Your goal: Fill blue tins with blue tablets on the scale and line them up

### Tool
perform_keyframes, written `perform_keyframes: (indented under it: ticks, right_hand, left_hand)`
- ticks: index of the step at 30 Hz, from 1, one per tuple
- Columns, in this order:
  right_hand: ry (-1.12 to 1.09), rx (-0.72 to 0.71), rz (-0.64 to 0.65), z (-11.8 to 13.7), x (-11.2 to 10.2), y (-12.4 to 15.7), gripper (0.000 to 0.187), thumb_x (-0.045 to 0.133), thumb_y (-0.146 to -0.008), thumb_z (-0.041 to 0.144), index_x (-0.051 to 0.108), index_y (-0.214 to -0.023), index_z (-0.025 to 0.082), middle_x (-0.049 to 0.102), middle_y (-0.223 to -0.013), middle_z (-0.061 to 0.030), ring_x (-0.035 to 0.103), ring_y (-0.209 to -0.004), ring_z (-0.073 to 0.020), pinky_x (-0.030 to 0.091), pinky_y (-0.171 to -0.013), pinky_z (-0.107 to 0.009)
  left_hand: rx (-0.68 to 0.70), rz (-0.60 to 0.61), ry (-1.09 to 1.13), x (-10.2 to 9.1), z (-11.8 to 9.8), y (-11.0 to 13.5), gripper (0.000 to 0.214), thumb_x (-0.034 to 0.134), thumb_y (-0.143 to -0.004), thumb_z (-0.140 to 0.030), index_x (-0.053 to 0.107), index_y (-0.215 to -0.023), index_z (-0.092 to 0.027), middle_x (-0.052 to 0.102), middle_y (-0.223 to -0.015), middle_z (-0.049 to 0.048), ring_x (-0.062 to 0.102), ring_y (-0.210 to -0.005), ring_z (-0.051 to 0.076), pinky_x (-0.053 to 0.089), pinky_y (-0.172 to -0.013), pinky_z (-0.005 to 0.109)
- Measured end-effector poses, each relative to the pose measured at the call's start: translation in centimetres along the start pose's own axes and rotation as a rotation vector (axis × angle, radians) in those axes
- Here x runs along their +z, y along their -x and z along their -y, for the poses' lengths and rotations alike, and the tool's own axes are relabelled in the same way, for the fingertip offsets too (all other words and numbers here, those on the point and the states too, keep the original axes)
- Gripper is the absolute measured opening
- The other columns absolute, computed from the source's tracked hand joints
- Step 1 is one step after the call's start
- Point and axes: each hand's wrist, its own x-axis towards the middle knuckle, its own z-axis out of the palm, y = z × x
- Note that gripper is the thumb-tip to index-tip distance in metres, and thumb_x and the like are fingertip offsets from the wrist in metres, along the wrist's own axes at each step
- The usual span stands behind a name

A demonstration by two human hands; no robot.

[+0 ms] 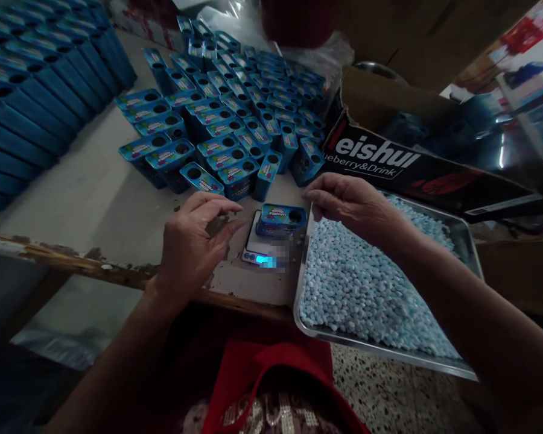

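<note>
A small blue candy tin (283, 217) with a round hole in its top rests on a pocket scale (256, 246) whose display is lit. Left of the scale is my left hand (194, 238), thumb and fingers apart and nothing between them. My right hand (350, 202) hovers over the near-left part of a metal tray (305, 265) full of pale blue candies (366, 289). Its fingertips are pinched together just right of the tin; whatever they hold is too small to make out.
Many more blue tins (221, 144) stand loosely grouped behind the scale, and neat rows of them (40, 90) fill the table's left side. A black cardboard box (425, 163) stands behind the tray. The table's worn front edge (95, 262) runs close to me.
</note>
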Motion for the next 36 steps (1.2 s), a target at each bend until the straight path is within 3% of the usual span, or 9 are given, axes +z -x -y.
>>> perform_keyframes:
  ticks: [4, 11, 15, 19, 23, 27, 29, 31, 36]
  right_hand:
    - [-0.298, 0.116, 0.066, -0.7, 0.1, -0.3, 0.040, 0.079, -0.093, 0.057, 0.068, -0.077, 0.022, 0.053, -0.065, 0.0010, 0.043, -0.058, -0.0131, 0.033, -0.054, -0.028]
    - [-0.286, 0.116, 0.196, 0.3, 0.0, 0.4, 0.020, 0.076, -0.095, 0.038, 0.080, -0.105, 0.021, 0.069, -0.081, -0.0021, 0.057, -0.071, -0.0156, 0.043, -0.064, -0.028]
    - [-0.099, 0.022, 0.155, 0.6, 0.6, 0.2, 0.018, 0.070, -0.097, 0.034, 0.083, -0.101, 0.022, 0.072, -0.079, -0.0021, 0.061, -0.072, -0.0175, 0.045, -0.068, -0.031]
    - [-0.012, -0.009, 0.013, 0.4, 1.1, 0.3, 0.025, 0.068, -0.098, 0.029, 0.081, -0.118, 0.022, 0.069, -0.078, -0.0010, 0.063, -0.075, -0.0187, 0.046, -0.071, -0.032]
    - [-0.267, 0.058, -0.090, 0.0, 0.4, 0.4, 0.025, 0.071, -0.095, 0.033, 0.078, -0.116, 0.021, 0.064, -0.077, 0.0000, 0.054, -0.068, -0.0155, 0.041, -0.063, -0.029]
    - [-0.448, 0.046, -0.145, -2.0, -0.2, -1.9, 0.028, 0.076, -0.091, 0.040, 0.077, -0.109, 0.020, 0.058, -0.073, 0.0026, 0.046, -0.063, -0.0138, 0.033, -0.058, -0.028]
    - [-0.260, -0.059, -0.169, -3.1, 0.1, -4.4, 0.031, 0.074, -0.093, 0.042, 0.076, -0.115, 0.020, 0.054, -0.069, 0.0044, 0.046, -0.063, -0.0148, 0.034, -0.061, -0.029]
    - [0.084, -0.166, -0.165, -3.8, 0.8, -7.2, 0.032, 0.069, -0.096, 0.036, 0.075, -0.124, 0.021, 0.058, -0.070, 0.0031, 0.051, -0.067, -0.0171, 0.035, -0.066, -0.030]
    - [0.903, -0.210, -0.001, -3.0, 1.9, -11.0, 0.029, 0.062, -0.104, 0.034, 0.073, -0.130, 0.026, 0.079, -0.099, -0.0087, 0.069, -0.087, -0.0264, 0.027, -0.064, -0.033]
  left_hand:
    - [0.009, 0.028, 0.011, 0.0, 0.1, 0.5, 0.016, 0.074, -0.096, -0.033, 0.079, -0.108, -0.025, 0.075, -0.112, 0.0059, 0.073, -0.104, 0.026, 0.059, -0.101, 0.040]
    - [-0.020, 0.044, -0.004, 0.1, 0.6, 0.6, 0.018, 0.075, -0.095, -0.033, 0.078, -0.111, -0.026, 0.074, -0.114, 0.0052, 0.073, -0.106, 0.027, 0.058, -0.103, 0.041]
    - [-0.008, 0.049, -0.001, 0.5, 0.9, 0.6, 0.021, 0.076, -0.095, -0.031, 0.078, -0.115, -0.027, 0.074, -0.114, 0.0044, 0.072, -0.104, 0.025, 0.058, -0.099, 0.036]
    - [0.035, 0.070, 0.012, 1.1, 0.5, 0.3, 0.026, 0.078, -0.095, -0.032, 0.076, -0.121, -0.024, 0.074, -0.117, 0.0049, 0.072, -0.104, 0.024, 0.058, -0.100, 0.037]
    - [0.155, 0.081, -0.035, 3.0, -0.9, -0.9, 0.045, 0.083, -0.091, -0.029, 0.069, -0.133, -0.021, 0.072, -0.131, 0.0108, 0.067, -0.124, 0.031, 0.054, -0.112, 0.046]
    - [0.232, 0.320, -0.103, 5.4, -2.9, -2.4, 0.050, 0.085, -0.089, -0.024, 0.067, -0.136, -0.017, 0.071, -0.132, 0.0138, 0.066, -0.123, 0.034, 0.057, -0.106, 0.049]
    - [0.225, 0.427, -0.120, 5.6, -3.6, -2.6, 0.038, 0.079, -0.092, -0.019, 0.069, -0.129, -0.017, 0.073, -0.122, 0.0118, 0.069, -0.114, 0.031, 0.060, -0.098, 0.046]
    - [0.210, 0.429, -0.113, 4.6, -3.7, -1.8, 0.033, 0.075, -0.094, -0.016, 0.069, -0.126, -0.020, 0.074, -0.120, 0.0105, 0.069, -0.113, 0.030, 0.060, -0.096, 0.043]
    - [0.070, 0.263, -0.055, -2.3, -0.4, 2.6, 0.029, 0.070, -0.100, -0.033, 0.066, -0.128, -0.027, 0.073, -0.122, 0.0072, 0.072, -0.108, 0.027, 0.059, -0.094, 0.038]
